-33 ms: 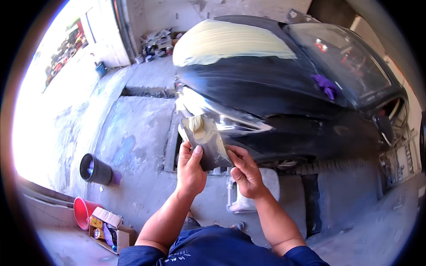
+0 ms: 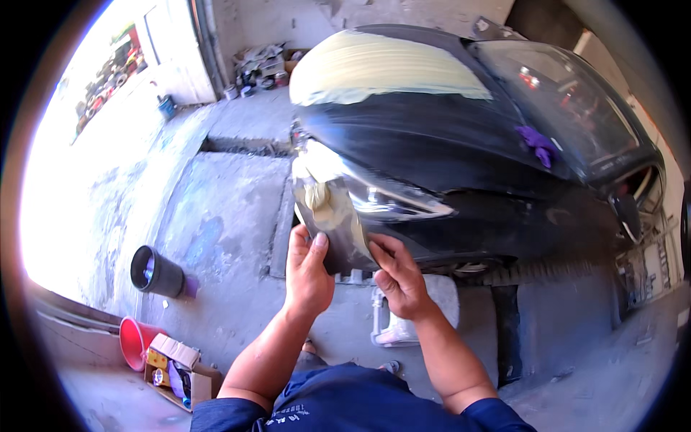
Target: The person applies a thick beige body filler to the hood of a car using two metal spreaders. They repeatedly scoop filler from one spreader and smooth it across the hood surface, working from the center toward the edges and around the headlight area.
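A dark flat putty board is held up in front of me, smeared with pale yellow body filler. A thick lump of filler sits near its far edge. My left hand grips the board's near left side, thumb on top. With thumb and fingers closed, my right hand pinches the board's right edge; whether a thin spreader is also in those fingers is hard to see. Beyond the board stands a black car, its headlight closest. A broad coat of yellow filler covers the hood's far side.
A grey plastic stool stands below my right hand. At left are a black bucket, a red bucket and a cardboard box of supplies. A purple cloth or glove lies on the hood near the windshield. A floor channel runs beside the car.
The view has shifted slightly, so the car sits a little farther right in the picture. Both hands keep the same grip on the putty board.
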The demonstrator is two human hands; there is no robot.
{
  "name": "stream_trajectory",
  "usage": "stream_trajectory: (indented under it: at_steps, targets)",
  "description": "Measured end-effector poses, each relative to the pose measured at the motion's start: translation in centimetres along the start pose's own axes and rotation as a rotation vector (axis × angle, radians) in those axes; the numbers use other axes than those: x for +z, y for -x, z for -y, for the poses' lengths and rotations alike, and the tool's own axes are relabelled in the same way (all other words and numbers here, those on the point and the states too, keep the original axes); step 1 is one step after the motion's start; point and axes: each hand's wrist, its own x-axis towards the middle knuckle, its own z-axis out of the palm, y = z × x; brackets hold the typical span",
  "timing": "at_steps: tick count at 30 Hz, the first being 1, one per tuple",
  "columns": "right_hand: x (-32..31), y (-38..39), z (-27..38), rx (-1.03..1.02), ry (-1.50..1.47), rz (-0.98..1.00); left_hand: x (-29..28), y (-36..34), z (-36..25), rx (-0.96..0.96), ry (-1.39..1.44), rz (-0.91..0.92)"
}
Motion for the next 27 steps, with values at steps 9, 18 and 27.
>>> stream_trajectory:
  at_steps: [9, 18, 27]
  targets:
    - [15.9, -14.4, -8.2, 0.248, -0.081, -0.033, -15.1, -9.8, -18.8, 0.065, 0.016, -0.062]
    - [24.5, -26.1, -13.3, 0.752, -1.043, 0.377, -22.1, -19.3, -25.3, -0.196, 0.128, -0.059]
    - [29.7, -41.2, -28.1, 0.725, -1.223, 0.131, -28.4, -32.5, -30.6, 0.111, -0.044, -0.081]
